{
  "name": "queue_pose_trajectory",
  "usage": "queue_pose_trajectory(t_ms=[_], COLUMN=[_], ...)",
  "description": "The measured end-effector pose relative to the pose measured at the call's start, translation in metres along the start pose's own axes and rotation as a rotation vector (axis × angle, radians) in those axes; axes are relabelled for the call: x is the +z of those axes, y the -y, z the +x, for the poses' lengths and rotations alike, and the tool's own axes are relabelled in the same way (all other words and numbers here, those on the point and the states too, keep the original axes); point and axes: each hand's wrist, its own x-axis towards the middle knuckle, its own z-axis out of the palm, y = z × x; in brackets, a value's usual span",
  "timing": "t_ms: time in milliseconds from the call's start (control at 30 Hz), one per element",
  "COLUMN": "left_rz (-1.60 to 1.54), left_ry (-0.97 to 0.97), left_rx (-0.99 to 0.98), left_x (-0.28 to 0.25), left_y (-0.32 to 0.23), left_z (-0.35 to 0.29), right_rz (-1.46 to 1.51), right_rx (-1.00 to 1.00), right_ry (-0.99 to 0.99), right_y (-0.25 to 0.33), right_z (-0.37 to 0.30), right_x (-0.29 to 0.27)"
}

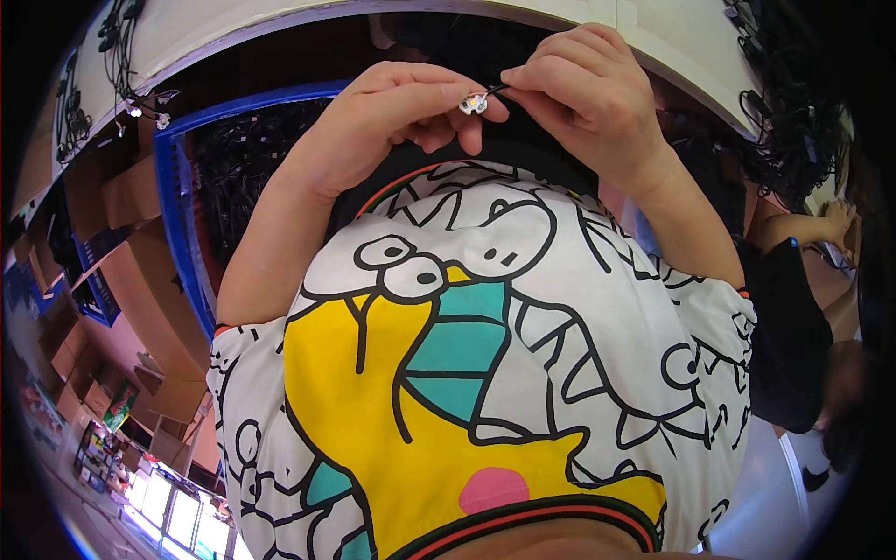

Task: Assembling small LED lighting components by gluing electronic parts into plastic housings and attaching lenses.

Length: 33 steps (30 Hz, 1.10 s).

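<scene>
Between thumb and fingers, my left hand (411, 107) pinches a small silvery LED board (473, 104) with a notched rim and a pale square in its middle. A thin black cable (497, 89) runs from the board toward the right. My right hand (583, 93) has that cable pinched between thumb and forefinger, close to the board. Both hands are raised above my lap, just in front of the table's near edge. The cable's far part is hidden behind my right hand.
A blue-rimmed crate (177, 177) full of black cables stands at the left. On the white table (308, 23), bundles of black cables (779, 126) lie at the right and others (117, 47) at the left. Cardboard boxes (154, 289) are stacked beyond. Another person's hand (835, 222) shows at the right.
</scene>
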Motion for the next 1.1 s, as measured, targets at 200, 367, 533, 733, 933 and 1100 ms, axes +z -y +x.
queue_pose_trajectory(t_ms=[200, 367, 533, 733, 933, 1100], left_rz=[0.042, 0.099, 0.07, 0.065, -0.011, -0.036], left_ry=[-0.019, -0.024, -0.006, 0.021, 0.032, 0.001], left_rx=[0.01, -0.002, -0.031, -0.03, -0.035, -0.037], left_x=[-0.005, -0.004, 0.003, 0.011, 0.013, 0.017], left_y=[0.003, -0.001, -0.01, -0.017, -0.014, -0.009], left_z=[0.008, 0.009, 0.001, -0.006, -0.004, -0.002], right_rz=[0.029, 0.024, 0.026, 0.015, 0.001, -0.009], right_rx=[-0.004, -0.015, -0.04, -0.042, -0.04, -0.028], right_ry=[-0.011, -0.033, -0.034, -0.022, -0.025, -0.022], right_y=[-0.012, -0.019, -0.009, -0.001, -0.001, -0.002], right_z=[-0.008, -0.008, -0.001, 0.005, 0.003, 0.001], right_x=[0.0, 0.002, -0.004, -0.011, -0.011, -0.011])
